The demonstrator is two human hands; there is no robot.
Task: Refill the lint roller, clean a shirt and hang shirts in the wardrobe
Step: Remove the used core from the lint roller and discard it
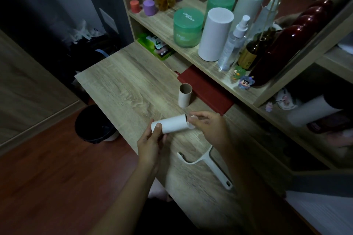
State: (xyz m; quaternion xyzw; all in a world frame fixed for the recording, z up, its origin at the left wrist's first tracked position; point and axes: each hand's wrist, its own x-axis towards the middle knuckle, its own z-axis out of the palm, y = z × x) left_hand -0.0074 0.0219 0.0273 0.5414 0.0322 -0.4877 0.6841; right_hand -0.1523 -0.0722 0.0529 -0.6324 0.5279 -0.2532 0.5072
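A white lint refill roll (pixel 172 124) is held sideways above the wooden desk (pixel 126 89). My left hand (pixel 150 143) grips its left end, thumb over the rim. My right hand (pixel 208 126) pinches the roll's right end, where a white edge sticks out. An empty brown cardboard core (pixel 185 95) stands upright on the desk behind the roll. The white lint roller handle (pixel 208 164), with no roll on it, lies flat on the desk under my right forearm.
A dark red box (pixel 206 89) lies under the shelf. The shelf (pixel 168 23) holds green jars, white cylinders, a spray bottle and small figurines. A black bin (pixel 93 124) stands on the floor left of the desk.
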